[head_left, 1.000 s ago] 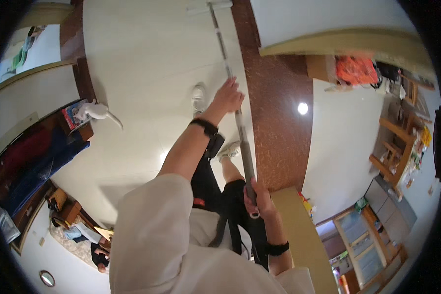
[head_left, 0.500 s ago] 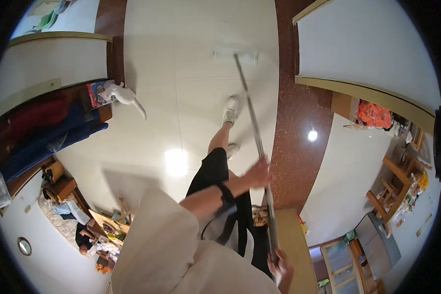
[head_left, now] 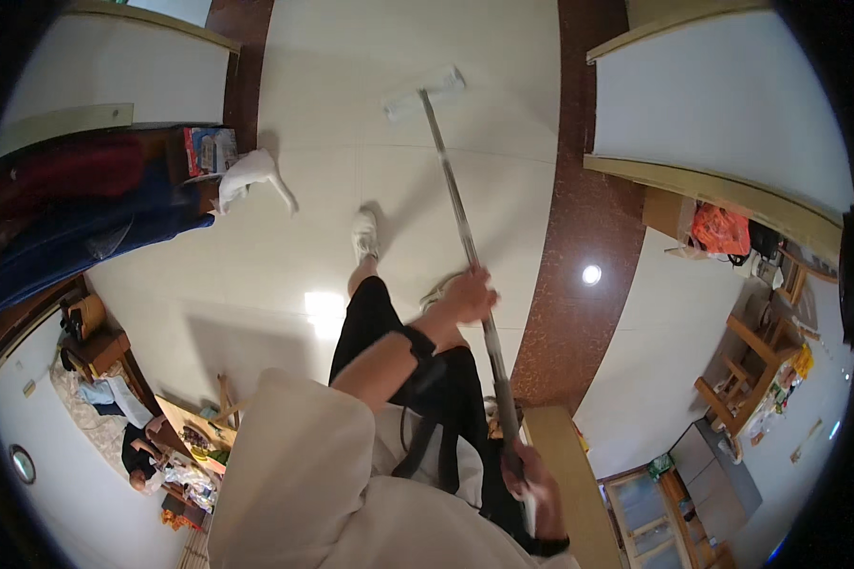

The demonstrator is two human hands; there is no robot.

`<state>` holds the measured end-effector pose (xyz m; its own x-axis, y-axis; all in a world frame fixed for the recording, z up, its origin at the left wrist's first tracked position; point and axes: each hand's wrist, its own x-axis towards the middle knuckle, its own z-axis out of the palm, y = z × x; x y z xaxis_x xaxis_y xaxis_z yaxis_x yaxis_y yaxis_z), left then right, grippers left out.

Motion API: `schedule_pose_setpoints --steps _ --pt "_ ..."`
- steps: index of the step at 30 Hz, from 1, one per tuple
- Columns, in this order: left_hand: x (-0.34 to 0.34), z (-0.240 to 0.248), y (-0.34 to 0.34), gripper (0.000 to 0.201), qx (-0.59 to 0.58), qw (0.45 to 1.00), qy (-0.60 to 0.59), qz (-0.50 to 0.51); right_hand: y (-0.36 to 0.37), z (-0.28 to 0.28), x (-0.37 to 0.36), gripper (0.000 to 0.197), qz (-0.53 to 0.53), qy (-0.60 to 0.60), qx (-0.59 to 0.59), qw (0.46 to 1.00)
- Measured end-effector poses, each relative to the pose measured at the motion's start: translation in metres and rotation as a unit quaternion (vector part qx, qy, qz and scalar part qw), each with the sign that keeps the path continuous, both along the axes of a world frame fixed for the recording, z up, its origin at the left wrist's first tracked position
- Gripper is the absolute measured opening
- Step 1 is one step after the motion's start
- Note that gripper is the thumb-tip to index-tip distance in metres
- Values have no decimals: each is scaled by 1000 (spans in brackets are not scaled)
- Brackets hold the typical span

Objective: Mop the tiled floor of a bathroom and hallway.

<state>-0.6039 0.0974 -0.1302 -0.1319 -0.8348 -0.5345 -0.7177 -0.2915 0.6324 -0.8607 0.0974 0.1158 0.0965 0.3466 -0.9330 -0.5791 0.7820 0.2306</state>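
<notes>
Both my hands grip a long metal mop pole (head_left: 454,204) that slants away from me across the cream tiled floor (head_left: 342,114). My left hand (head_left: 470,294), with a black band at the wrist, is shut around the middle of the pole. Close to my body, my right hand (head_left: 533,482) is shut on the pole's upper end. The flat white mop head (head_left: 425,92) lies on the tiles ahead. My white shoe (head_left: 364,234) and black trouser leg (head_left: 370,318) stand left of the pole.
A brown floor band (head_left: 579,190) runs right of the pole. A white cloth (head_left: 250,175), a printed box (head_left: 209,149) and blue fabric (head_left: 76,237) lie at the left. An orange bag (head_left: 721,228), wooden chairs (head_left: 745,379) and a wooden cabinet edge (head_left: 555,455) are at the right.
The mop head has come nearer, from the top edge of the view onto the tiles ahead. My left hand has drawn back toward my body with the pole. Both grips hold.
</notes>
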Motion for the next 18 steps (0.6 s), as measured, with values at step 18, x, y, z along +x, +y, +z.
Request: schedule_pose_setpoints --steps 18 --pt "279 -36 8 34 -16 968 -174 178 45 -109 290 52 -88 -77 -13 993"
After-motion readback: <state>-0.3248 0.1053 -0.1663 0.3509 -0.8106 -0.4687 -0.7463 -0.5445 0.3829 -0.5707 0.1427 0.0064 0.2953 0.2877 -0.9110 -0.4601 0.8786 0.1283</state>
